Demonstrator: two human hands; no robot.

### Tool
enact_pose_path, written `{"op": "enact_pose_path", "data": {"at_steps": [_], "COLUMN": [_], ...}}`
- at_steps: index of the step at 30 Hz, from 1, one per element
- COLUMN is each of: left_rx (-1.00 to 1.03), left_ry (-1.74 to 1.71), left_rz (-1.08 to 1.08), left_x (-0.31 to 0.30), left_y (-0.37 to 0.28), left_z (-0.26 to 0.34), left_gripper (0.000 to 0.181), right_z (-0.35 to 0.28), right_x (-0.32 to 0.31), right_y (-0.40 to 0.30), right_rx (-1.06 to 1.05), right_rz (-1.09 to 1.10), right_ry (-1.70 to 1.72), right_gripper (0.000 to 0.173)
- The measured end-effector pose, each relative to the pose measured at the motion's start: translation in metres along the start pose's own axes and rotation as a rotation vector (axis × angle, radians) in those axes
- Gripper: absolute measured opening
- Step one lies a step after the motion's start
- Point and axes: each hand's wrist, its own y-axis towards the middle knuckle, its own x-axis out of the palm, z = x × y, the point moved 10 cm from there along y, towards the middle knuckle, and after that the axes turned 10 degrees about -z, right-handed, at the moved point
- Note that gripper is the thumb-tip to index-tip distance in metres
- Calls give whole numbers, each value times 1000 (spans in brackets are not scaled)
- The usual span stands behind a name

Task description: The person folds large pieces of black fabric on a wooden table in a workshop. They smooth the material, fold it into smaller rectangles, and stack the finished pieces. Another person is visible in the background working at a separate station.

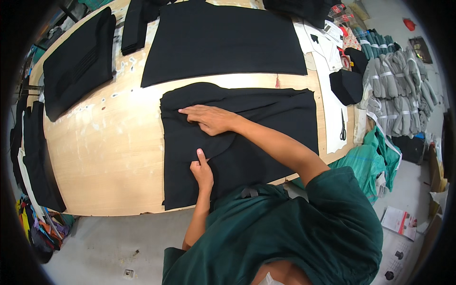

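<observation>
A piece of black fabric [270, 139] lies on the wooden table in front of me, creased along its upper part. My right hand [212, 119] rests palm down on its upper left area, index finger stretched to the left and the other fingers slightly bent. Lower down, my left hand [203, 172] grips a fold of the same fabric, its thumb on top. The cloth hides most of the left fingers. Wrinkles run from the right hand towards the fabric's upper right corner.
Beyond lies a larger black fabric panel [228, 41]. Folded black cloth [80, 64] sits at the left of the wooden table [107, 156]. Scissors [342, 124] lie on white paper [333, 142] at the right, near a green sack [367, 160] and grey bundles [395, 78].
</observation>
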Motion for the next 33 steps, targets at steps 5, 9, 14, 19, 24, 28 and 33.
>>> {"op": "enact_pose_path", "data": {"at_steps": [5, 9, 14, 19, 24, 28, 33], "left_rx": [-32, 19, 12, -37, 13, 34, 52], "left_ry": [81, 113, 119, 55, -73, -81, -87], "left_rz": [3, 59, 51, 65, -34, -23, 12], "left_x": [-3, -7, -6, -4, 9, 7, 10], "left_y": [-1, 0, -1, -1, 2, 2, 1], "left_z": [-8, -11, -11, -16, -16, -11, 0], "left_gripper": [72, 71, 71, 69, 64, 63, 64], "right_z": [25, 35, 7, 8, 53, 82, 106], "right_x": [-10, -23, -33, -33, -65, -86, -107], "right_y": [23, 38, 17, -40, -133, -203, -287], "right_rx": [-35, 88, 7, 146, 346, 459, 686], "right_rz": [122, 173, 195, 178, 136, 115, 216], "right_ry": [-35, -72, -166, -253, -424, -464, -381], "right_gripper": [28, 25, 26, 33, 41, 34, 36]}}
